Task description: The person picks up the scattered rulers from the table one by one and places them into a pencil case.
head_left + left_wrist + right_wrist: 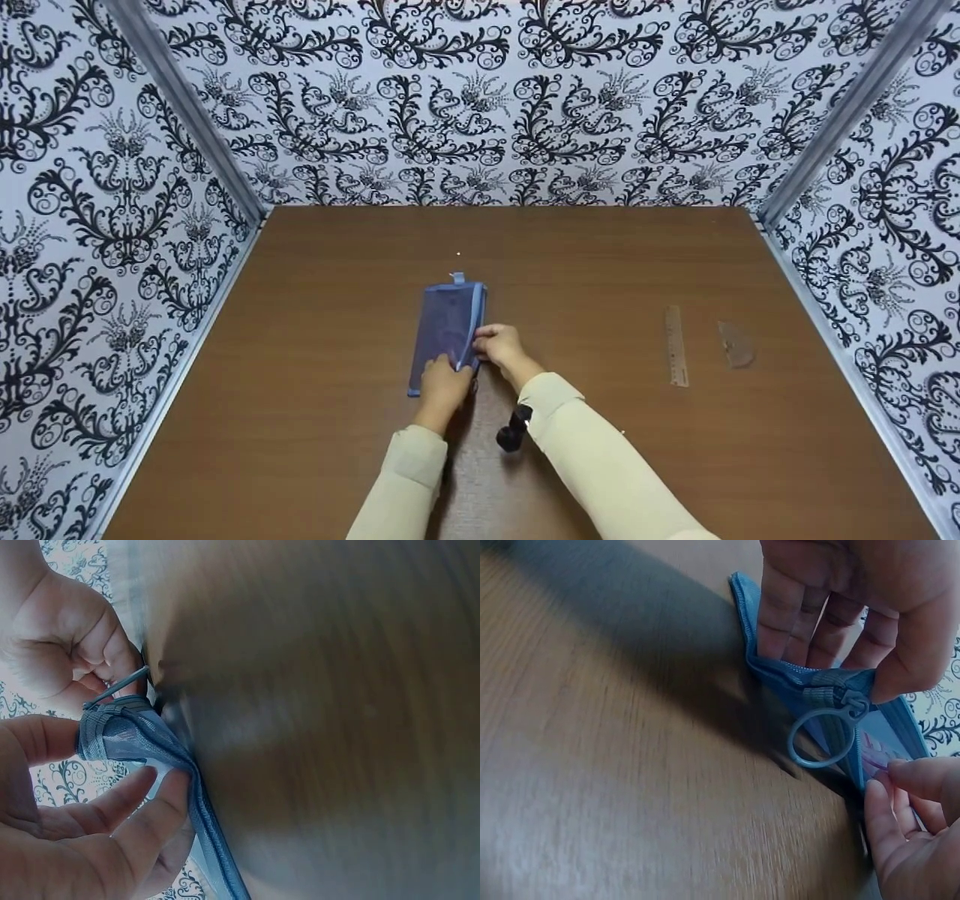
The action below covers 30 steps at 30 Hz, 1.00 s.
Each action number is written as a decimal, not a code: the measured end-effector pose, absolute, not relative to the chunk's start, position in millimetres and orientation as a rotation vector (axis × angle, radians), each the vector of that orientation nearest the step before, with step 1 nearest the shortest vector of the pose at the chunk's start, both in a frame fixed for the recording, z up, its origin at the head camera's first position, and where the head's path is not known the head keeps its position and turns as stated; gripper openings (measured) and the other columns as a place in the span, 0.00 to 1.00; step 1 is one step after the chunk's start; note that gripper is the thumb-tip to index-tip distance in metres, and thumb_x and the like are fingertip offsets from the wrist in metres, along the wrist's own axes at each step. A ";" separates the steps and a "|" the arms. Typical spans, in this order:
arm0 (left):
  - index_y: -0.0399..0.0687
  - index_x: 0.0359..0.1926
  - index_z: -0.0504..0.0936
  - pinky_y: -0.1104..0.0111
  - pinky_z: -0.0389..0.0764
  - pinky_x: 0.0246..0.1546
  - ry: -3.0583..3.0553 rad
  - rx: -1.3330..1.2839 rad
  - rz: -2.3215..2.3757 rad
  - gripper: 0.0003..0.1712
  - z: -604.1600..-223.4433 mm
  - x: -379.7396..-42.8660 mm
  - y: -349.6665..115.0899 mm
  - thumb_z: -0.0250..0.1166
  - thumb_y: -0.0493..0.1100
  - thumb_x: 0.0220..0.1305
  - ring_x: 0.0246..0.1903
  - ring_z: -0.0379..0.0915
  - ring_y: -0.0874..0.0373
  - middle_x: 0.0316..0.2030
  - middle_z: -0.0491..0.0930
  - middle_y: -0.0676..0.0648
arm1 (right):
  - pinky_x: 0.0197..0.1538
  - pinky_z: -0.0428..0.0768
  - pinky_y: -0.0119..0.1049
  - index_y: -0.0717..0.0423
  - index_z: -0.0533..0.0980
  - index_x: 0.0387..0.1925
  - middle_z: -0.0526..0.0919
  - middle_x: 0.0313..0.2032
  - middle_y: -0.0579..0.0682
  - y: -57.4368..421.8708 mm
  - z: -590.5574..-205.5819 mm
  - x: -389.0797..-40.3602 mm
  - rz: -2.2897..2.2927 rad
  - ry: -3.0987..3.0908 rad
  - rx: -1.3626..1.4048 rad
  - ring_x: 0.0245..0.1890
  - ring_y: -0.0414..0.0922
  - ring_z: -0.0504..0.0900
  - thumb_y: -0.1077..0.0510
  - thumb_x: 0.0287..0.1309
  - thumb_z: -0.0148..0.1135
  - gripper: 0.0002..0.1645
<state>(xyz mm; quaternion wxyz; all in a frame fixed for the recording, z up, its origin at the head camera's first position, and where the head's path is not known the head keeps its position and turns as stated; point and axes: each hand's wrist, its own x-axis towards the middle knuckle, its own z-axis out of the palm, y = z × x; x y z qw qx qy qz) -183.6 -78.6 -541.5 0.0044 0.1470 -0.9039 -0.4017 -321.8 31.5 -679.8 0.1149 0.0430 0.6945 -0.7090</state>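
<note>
A blue mesh zipper pouch (442, 322) lies lengthwise on the table. My left hand (444, 384) grips its near end, thumb on one side by the zipper's end and the other fingers across the opening. From that end hangs a ring-shaped zipper pull (817, 763). At the pouch's right edge, my right hand (501, 345) pinches the border of the opening between thumb and fingers. Beside those fingertips a pinkish see-through piece (873, 753) shows inside; I cannot tell whether they hold it too.
To the right on the brown table (585, 262) lie a clear ruler (676, 346) and a clear protractor-like piece (736, 345). A black device (513, 430) sits at the right sleeve cuff. Patterned walls (480, 97) enclose the table's back and sides.
</note>
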 end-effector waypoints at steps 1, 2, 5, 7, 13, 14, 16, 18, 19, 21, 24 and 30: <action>0.27 0.45 0.77 0.50 0.74 0.46 -2.833 0.458 -1.256 0.21 -541.4 -183.5 -78.6 0.61 0.42 0.55 0.42 0.74 0.37 0.39 0.75 0.33 | 0.30 0.83 0.39 0.63 0.81 0.33 0.83 0.27 0.57 30.9 -683.1 -324.5 -2.072 2.024 0.147 0.25 0.45 0.83 0.74 0.47 0.62 0.10; 0.27 0.45 0.77 0.50 0.74 0.46 -2.834 0.457 -1.257 0.21 -540.9 -183.1 -78.6 0.61 0.42 0.55 0.42 0.74 0.38 0.38 0.75 0.33 | 0.31 0.83 0.40 0.64 0.81 0.34 0.83 0.27 0.57 30.9 -671.6 -319.0 -2.063 2.030 0.172 0.26 0.46 0.83 0.74 0.48 0.62 0.10; 0.28 0.45 0.77 0.50 0.74 0.46 -2.839 0.462 -1.265 0.21 -540.2 -182.6 -78.6 0.61 0.42 0.56 0.42 0.74 0.38 0.39 0.75 0.34 | 0.34 0.83 0.41 0.72 0.78 0.40 0.82 0.26 0.58 29.8 -610.9 -288.2 -2.036 2.062 0.232 0.27 0.46 0.83 0.76 0.50 0.59 0.12; 0.28 0.45 0.77 0.50 0.74 0.46 -2.840 0.464 -1.268 0.21 -539.6 -182.3 -78.6 0.61 0.42 0.56 0.41 0.74 0.38 0.38 0.75 0.34 | 0.39 0.83 0.44 0.76 0.76 0.43 0.82 0.27 0.57 29.5 -565.7 -265.5 -2.001 2.073 0.294 0.29 0.47 0.82 0.77 0.53 0.56 0.14; 0.28 0.44 0.77 0.50 0.74 0.46 -2.830 0.455 -1.248 0.20 -540.5 -182.6 -78.5 0.62 0.42 0.55 0.41 0.75 0.37 0.37 0.75 0.34 | 0.39 0.82 0.42 0.78 0.74 0.45 0.81 0.28 0.57 36.0 -534.9 -249.6 -2.038 2.085 0.285 0.30 0.44 0.80 0.76 0.53 0.56 0.15; 0.28 0.44 0.77 0.50 0.74 0.46 -2.829 0.453 -1.244 0.21 -540.6 -182.6 -78.6 0.62 0.42 0.55 0.41 0.75 0.37 0.38 0.75 0.33 | 0.38 0.82 0.41 0.76 0.75 0.44 0.82 0.28 0.56 39.0 -541.5 -252.6 -2.066 2.082 0.253 0.30 0.43 0.80 0.76 0.53 0.56 0.14; 0.28 0.45 0.77 0.50 0.74 0.47 -2.833 0.460 -1.247 0.21 -540.5 -182.6 -78.8 0.62 0.42 0.55 0.42 0.75 0.37 0.39 0.75 0.33 | 0.35 0.82 0.40 0.71 0.78 0.42 0.83 0.28 0.56 44.3 -569.9 -268.0 -2.100 2.076 0.204 0.30 0.44 0.81 0.75 0.52 0.57 0.14; 0.28 0.47 0.77 0.50 0.74 0.48 -2.843 0.473 -1.259 0.22 -539.9 -182.4 -79.0 0.62 0.43 0.56 0.44 0.74 0.36 0.40 0.75 0.33 | 0.32 0.82 0.39 0.65 0.80 0.40 0.83 0.28 0.55 49.7 -608.6 -290.2 -2.128 2.073 0.156 0.30 0.44 0.82 0.74 0.51 0.58 0.13; 0.28 0.48 0.77 0.50 0.74 0.48 -2.849 0.480 -1.266 0.23 -539.6 -182.4 -79.1 0.61 0.43 0.56 0.45 0.74 0.36 0.41 0.75 0.32 | 0.33 0.82 0.40 0.64 0.80 0.40 0.83 0.29 0.55 52.6 -626.6 -300.4 -2.130 2.073 0.129 0.31 0.45 0.83 0.73 0.52 0.59 0.12; 0.29 0.49 0.77 0.50 0.74 0.49 -2.860 0.492 -1.276 0.24 -538.9 -182.4 -79.1 0.61 0.43 0.57 0.46 0.74 0.35 0.42 0.74 0.32 | 0.32 0.82 0.40 0.61 0.81 0.39 0.84 0.29 0.54 56.2 -651.3 -315.6 -2.133 2.076 0.099 0.31 0.45 0.83 0.72 0.52 0.61 0.12; 0.29 0.49 0.77 0.50 0.74 0.48 -2.868 0.498 -1.274 0.24 -538.1 -182.0 -78.7 0.61 0.43 0.57 0.45 0.74 0.36 0.42 0.74 0.32 | 0.33 0.82 0.40 0.62 0.81 0.40 0.84 0.31 0.55 58.6 -639.8 -311.1 -2.117 2.117 0.084 0.32 0.45 0.83 0.70 0.51 0.63 0.12; 0.31 0.48 0.77 0.50 0.74 0.48 -2.872 0.503 -1.267 0.22 -536.8 -181.9 -77.8 0.62 0.44 0.58 0.45 0.74 0.36 0.41 0.74 0.33 | 0.29 0.78 0.33 0.74 0.76 0.46 0.82 0.36 0.62 59.3 -547.4 -263.2 -1.997 2.280 0.118 0.31 0.44 0.81 0.74 0.50 0.60 0.17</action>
